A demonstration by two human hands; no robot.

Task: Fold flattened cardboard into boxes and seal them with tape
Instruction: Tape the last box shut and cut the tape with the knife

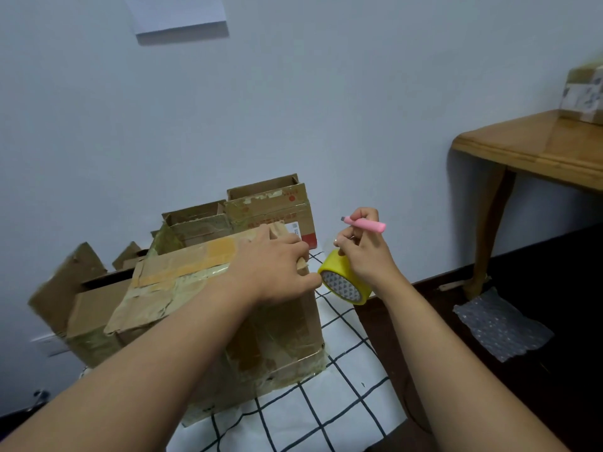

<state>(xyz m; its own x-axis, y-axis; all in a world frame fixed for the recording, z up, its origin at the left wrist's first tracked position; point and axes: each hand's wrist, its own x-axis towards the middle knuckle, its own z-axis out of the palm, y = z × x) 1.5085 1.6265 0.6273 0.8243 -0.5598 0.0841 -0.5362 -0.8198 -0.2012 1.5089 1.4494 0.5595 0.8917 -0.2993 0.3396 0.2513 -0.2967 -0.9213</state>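
A worn cardboard box (182, 288) stands in front of me on a white checked cloth (329, 406), its top flaps closed and covered with old tape. My left hand (274, 269) lies on the right end of the top, fingers curled over the far right edge, thumb against the side. Just right of the box my right hand (362, 249) holds a pink utility knife (363, 223) between thumb and fingers. A yellow tape roll (344, 282) hangs under the same hand, touching the box's top right corner.
Several open, empty cardboard boxes (270, 207) stand behind and left of mine, against the wall. A wooden table (535, 148) with a box (584, 93) on it is at the right. Bubble wrap (499, 324) lies on the dark floor.
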